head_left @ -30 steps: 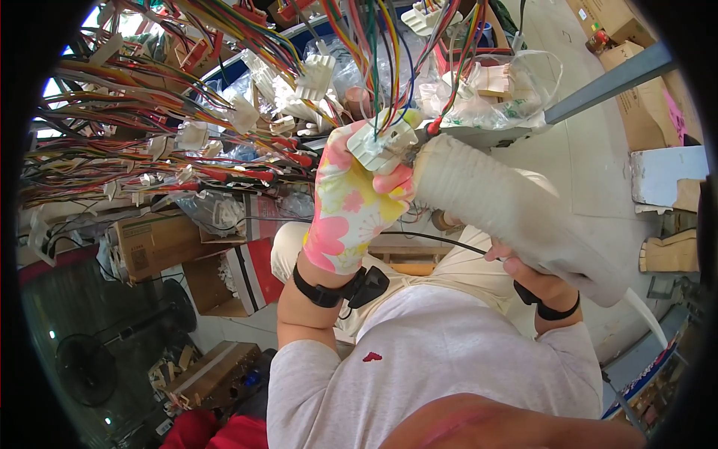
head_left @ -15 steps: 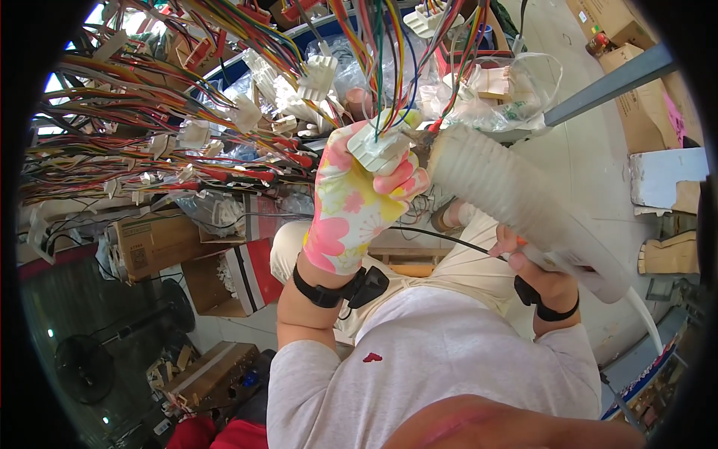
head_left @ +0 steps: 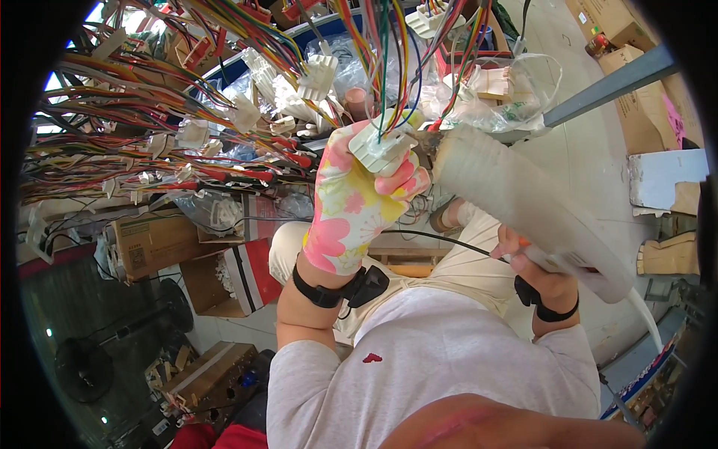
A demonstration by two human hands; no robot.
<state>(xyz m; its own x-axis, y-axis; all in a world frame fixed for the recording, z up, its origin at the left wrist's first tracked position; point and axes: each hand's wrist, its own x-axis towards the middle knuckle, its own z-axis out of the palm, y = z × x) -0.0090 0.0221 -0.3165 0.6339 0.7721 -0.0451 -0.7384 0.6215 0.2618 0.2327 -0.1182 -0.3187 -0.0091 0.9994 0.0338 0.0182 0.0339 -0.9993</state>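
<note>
My left hand (head_left: 357,198), in a pink and yellow flowered glove, is closed around a white plastic connector (head_left: 380,147). Green, yellow and blue wires (head_left: 400,67) run up from the connector. Just right of the glove is the dark nozzle (head_left: 428,144) of a heat gun (head_left: 516,187), its thick barrel wrapped in whitish film. My bare right hand (head_left: 527,263) is closed on the heat gun's rear part, beside a bit of orange. The barrel hides part of that hand's grip. A black cable (head_left: 441,238) runs left from it.
Bundles of coloured wires (head_left: 127,112) with white connectors hang at the upper left. Plastic bags (head_left: 479,112) and white parts lie behind my hands. A grey bar (head_left: 609,86) slants in at the upper right. Cardboard boxes (head_left: 153,243) and a black fan (head_left: 84,367) stand at the left.
The heat gun's barrel has shifted slightly, its nozzle end moving a little right. The black cable now bows higher. My left hand stays on the connector, which has turned slightly.
</note>
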